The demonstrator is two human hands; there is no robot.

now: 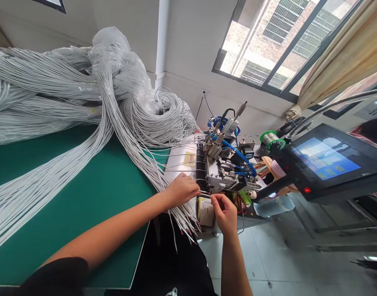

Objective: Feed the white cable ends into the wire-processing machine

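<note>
My left hand is closed, its fingertips pinching a thin white cable at the front corner of the machine. Pinched by the thumb and forefinger of my right hand is the end of that cable, just right of the left hand. A bundle of white cables runs beneath my left wrist, and its loose ends hang over the table edge, some with reddish tips. Close beyond both hands stands a metal machine with blue air tubes. Several single cables lead across a metal plate into its side.
Coiled cables and plastic-wrapped bundles lie across the green table. At right, a touchscreen on an arm stands beside a solder wire spool. A small box sits below the hands, and a clear plastic bin is further right.
</note>
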